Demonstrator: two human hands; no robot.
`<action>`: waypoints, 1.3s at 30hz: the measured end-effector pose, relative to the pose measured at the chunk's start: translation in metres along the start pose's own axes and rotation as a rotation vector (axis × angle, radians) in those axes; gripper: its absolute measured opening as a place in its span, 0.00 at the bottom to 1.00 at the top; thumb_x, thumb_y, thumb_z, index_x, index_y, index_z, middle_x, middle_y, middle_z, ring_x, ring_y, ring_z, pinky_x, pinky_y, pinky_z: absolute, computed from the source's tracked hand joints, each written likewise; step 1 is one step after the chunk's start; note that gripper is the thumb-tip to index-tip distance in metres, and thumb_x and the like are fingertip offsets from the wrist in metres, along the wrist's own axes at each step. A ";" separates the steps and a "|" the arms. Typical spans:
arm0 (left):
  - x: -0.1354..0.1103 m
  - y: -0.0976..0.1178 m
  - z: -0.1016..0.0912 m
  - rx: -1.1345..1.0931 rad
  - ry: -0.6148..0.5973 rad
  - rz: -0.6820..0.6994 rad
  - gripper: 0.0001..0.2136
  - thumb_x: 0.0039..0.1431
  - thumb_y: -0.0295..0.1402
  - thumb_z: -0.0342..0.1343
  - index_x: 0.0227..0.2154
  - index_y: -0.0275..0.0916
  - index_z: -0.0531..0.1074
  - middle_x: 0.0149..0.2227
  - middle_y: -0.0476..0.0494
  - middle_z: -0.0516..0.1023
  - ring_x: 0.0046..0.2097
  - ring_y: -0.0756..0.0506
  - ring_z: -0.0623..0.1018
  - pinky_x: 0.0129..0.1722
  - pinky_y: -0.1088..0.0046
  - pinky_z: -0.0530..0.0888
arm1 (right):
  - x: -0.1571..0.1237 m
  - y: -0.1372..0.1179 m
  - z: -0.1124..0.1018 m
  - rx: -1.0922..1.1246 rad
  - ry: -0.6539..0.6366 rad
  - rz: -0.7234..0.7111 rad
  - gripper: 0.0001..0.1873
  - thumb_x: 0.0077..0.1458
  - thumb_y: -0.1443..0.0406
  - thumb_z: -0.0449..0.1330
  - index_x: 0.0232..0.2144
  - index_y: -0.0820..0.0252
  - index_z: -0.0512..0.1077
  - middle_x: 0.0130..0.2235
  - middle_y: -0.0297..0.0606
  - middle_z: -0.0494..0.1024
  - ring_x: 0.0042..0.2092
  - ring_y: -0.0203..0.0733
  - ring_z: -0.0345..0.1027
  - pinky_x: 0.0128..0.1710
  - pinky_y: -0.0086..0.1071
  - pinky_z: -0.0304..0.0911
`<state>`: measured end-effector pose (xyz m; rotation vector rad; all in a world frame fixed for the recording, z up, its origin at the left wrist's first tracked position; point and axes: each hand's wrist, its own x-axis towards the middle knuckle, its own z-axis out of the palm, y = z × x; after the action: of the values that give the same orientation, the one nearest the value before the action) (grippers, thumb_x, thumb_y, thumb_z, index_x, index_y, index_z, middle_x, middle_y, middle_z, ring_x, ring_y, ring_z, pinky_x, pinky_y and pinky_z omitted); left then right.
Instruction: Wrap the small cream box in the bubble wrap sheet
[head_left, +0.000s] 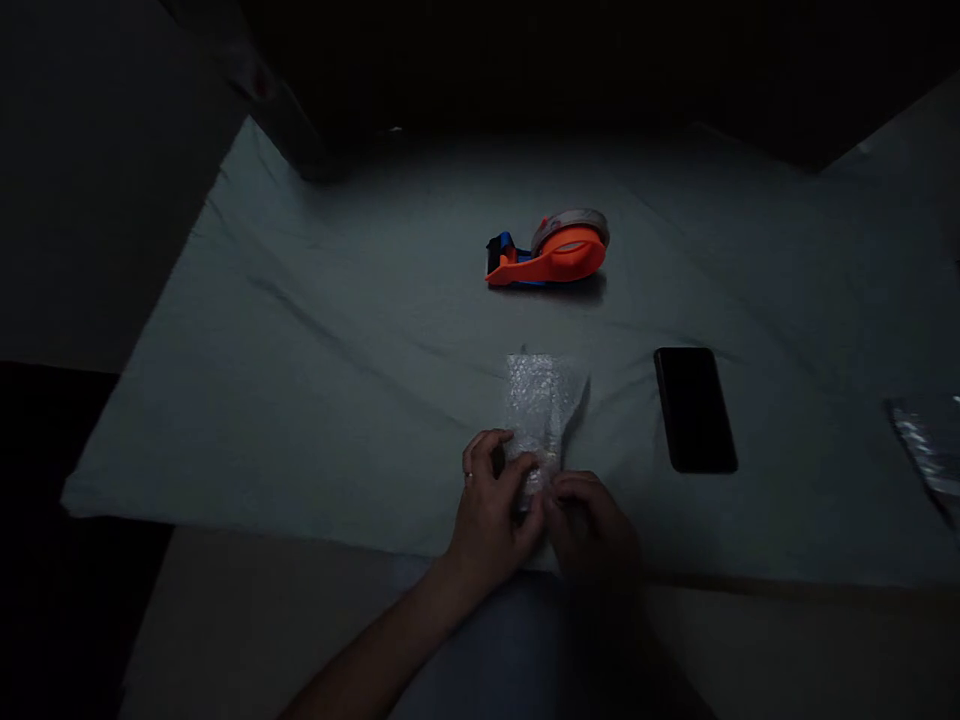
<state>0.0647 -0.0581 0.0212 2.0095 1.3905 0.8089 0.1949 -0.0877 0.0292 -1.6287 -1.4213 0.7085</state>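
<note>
A small sheet of clear bubble wrap [541, 405] lies on the pale cloth [330, 380] near the front edge. My left hand [491, 510], with a ring on one finger, pinches the wrap's near end with curled fingers. My right hand [592, 525] sits right beside it, fingers closed on the same near end. Whether anything is inside the wrap is hidden. An orange and blue tape dispenser [551, 252] lies further back, apart from both hands. A black phone [695, 408] lies flat to the right of the wrap.
A shiny plastic packet [926, 445] shows at the right edge. The cloth's front edge runs just under my hands, with a tan surface [247, 620] below it. The far side and left are in darkness.
</note>
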 end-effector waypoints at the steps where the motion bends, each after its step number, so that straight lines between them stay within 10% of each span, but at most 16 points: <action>1: 0.000 -0.001 0.000 0.002 0.003 -0.002 0.13 0.55 0.28 0.54 0.45 0.38 0.67 0.50 0.36 0.62 0.54 0.38 0.64 0.52 0.54 0.70 | 0.000 -0.002 0.002 -0.035 0.001 -0.040 0.04 0.54 0.68 0.57 0.33 0.55 0.68 0.33 0.33 0.76 0.35 0.36 0.72 0.36 0.28 0.68; 13: 0.010 0.000 -0.024 -0.232 -0.018 -0.080 0.14 0.62 0.26 0.48 0.50 0.38 0.68 0.43 0.41 0.77 0.46 0.45 0.75 0.46 0.67 0.73 | -0.026 -0.002 0.007 -0.353 -0.136 -0.297 0.24 0.58 0.71 0.47 0.57 0.60 0.62 0.45 0.46 0.76 0.47 0.46 0.71 0.43 0.41 0.71; 19: 0.024 0.002 -0.013 -0.240 -0.006 -0.185 0.07 0.55 0.28 0.61 0.38 0.36 0.74 0.35 0.45 0.79 0.38 0.47 0.76 0.39 0.71 0.73 | -0.023 0.014 0.004 -0.233 -0.069 -0.283 0.23 0.59 0.72 0.47 0.55 0.53 0.65 0.43 0.39 0.78 0.44 0.41 0.73 0.40 0.36 0.72; 26: 0.015 0.001 -0.002 -0.111 0.064 -0.034 0.09 0.57 0.23 0.52 0.39 0.38 0.71 0.33 0.45 0.77 0.38 0.46 0.74 0.38 0.70 0.72 | -0.015 0.016 0.008 -0.234 0.074 -0.197 0.11 0.57 0.69 0.56 0.43 0.55 0.69 0.44 0.43 0.73 0.46 0.44 0.70 0.44 0.41 0.71; 39: 0.005 0.002 -0.003 -0.246 0.003 -0.094 0.11 0.54 0.20 0.50 0.37 0.39 0.71 0.39 0.44 0.69 0.43 0.47 0.73 0.42 0.71 0.73 | -0.015 0.029 0.001 -0.266 -0.142 -0.280 0.26 0.57 0.68 0.53 0.58 0.57 0.60 0.58 0.50 0.67 0.57 0.51 0.64 0.53 0.49 0.67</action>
<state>0.0646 -0.0531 0.0255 1.7447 1.3073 0.8945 0.2056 -0.1021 0.0021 -1.5546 -1.8675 0.4962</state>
